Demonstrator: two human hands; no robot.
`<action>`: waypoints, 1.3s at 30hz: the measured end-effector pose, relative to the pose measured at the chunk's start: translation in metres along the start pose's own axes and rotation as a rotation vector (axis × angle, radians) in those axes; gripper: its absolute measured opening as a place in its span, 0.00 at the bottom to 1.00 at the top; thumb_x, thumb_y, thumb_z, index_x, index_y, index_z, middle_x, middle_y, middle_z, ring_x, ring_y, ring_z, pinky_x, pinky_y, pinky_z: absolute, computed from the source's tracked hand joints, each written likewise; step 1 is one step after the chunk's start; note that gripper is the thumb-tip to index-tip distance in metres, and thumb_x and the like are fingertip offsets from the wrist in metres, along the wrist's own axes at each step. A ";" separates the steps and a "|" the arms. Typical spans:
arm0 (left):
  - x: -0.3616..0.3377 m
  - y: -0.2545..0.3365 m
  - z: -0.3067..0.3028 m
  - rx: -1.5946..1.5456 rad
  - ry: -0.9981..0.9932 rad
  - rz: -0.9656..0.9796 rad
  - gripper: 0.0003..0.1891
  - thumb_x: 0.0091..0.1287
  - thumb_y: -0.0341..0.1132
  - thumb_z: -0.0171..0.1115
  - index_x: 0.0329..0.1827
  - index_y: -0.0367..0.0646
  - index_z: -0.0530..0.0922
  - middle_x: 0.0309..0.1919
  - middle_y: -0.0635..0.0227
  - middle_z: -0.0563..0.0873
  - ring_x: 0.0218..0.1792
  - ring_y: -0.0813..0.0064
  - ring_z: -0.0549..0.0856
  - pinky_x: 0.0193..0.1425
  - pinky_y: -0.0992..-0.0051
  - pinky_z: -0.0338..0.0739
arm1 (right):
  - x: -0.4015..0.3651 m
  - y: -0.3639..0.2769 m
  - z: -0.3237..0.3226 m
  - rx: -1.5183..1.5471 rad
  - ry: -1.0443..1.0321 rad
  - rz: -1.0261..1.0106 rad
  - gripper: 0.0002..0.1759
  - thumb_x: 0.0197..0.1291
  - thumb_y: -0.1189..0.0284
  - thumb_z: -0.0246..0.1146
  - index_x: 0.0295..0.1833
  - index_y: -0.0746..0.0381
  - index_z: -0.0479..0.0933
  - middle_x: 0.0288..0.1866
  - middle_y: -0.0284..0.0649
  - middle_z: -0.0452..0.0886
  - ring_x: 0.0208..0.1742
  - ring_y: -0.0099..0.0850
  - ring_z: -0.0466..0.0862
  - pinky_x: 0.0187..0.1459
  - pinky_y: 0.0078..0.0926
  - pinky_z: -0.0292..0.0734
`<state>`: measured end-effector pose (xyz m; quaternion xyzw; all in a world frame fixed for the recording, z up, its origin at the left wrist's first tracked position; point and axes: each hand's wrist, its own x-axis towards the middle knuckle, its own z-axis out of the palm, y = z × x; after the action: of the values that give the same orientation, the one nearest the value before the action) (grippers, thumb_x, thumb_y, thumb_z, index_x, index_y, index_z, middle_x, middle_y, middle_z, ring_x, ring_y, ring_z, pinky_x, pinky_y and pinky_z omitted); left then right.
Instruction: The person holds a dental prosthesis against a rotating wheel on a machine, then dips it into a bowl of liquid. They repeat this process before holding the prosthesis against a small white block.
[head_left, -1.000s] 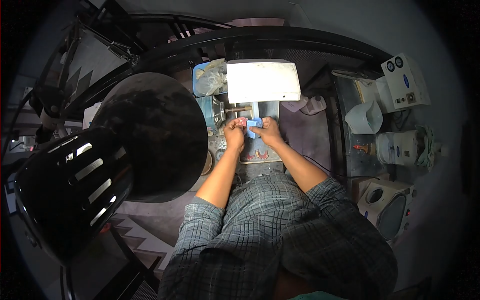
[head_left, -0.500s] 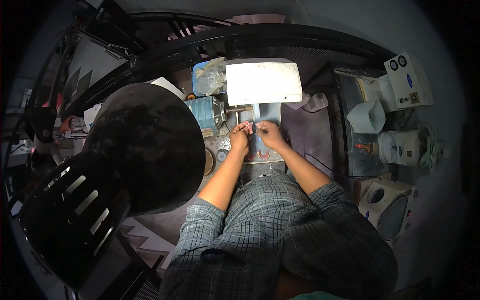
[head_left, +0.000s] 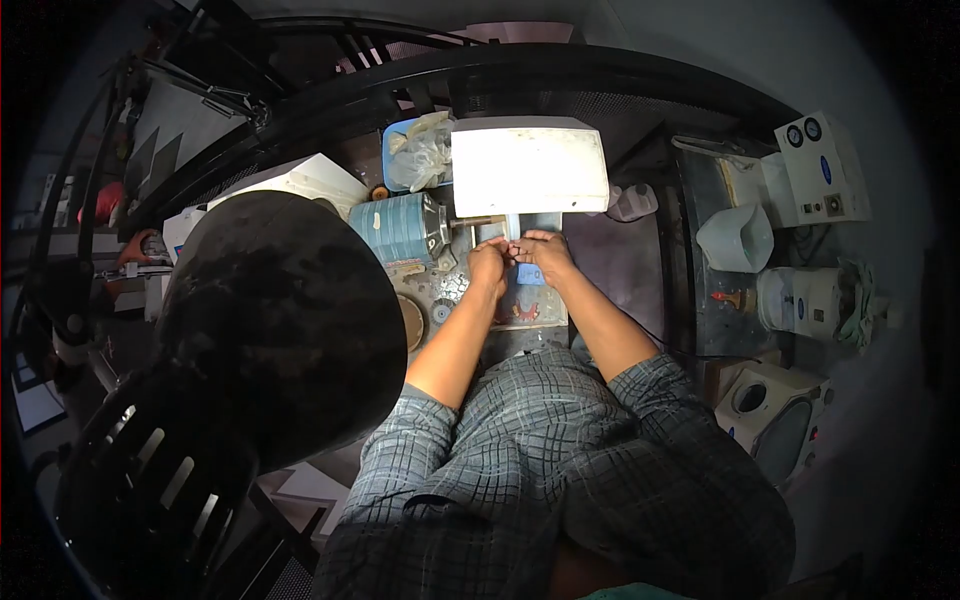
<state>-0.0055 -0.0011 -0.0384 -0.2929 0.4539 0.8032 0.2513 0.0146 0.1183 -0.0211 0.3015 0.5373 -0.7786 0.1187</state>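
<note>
My left hand (head_left: 488, 264) and my right hand (head_left: 545, 252) meet just below a pale wheel (head_left: 514, 226) on the shaft of a blue motor (head_left: 395, 229). The fingers of both hands are bent together around a small object that they mostly hide; its shape cannot be made out. A white box-like hood (head_left: 530, 168) stands over the wheel. Beneath my hands, reddish curved pieces (head_left: 524, 312) lie in the tray (head_left: 540, 323), near a small blue item (head_left: 530, 274).
A large black lamp shade (head_left: 290, 310) fills the left. Behind the motor sits a blue basket (head_left: 397, 178) with plastic bags. On the right are a white jug (head_left: 737, 238), a brush (head_left: 735, 298) and a machine with gauges (head_left: 822, 168). A round disc (head_left: 443, 311) lies beside the tray.
Both hands have moved up and closer together, to the wheel. The reddish piece seen in my left fingers before is now hidden. The view has shifted slightly.
</note>
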 end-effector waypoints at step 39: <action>0.007 0.000 0.002 -0.010 0.017 0.044 0.07 0.60 0.20 0.48 0.37 0.35 0.75 0.29 0.63 0.81 0.25 0.76 0.78 0.27 0.78 0.71 | 0.012 0.006 0.000 0.071 0.017 0.041 0.09 0.55 0.82 0.57 0.41 0.74 0.68 0.33 0.47 0.78 0.33 0.32 0.81 0.37 0.26 0.80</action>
<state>-0.0106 0.0013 -0.0427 -0.2909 0.4584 0.8082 0.2281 0.0079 0.1181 -0.0328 0.3232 0.5042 -0.7919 0.1194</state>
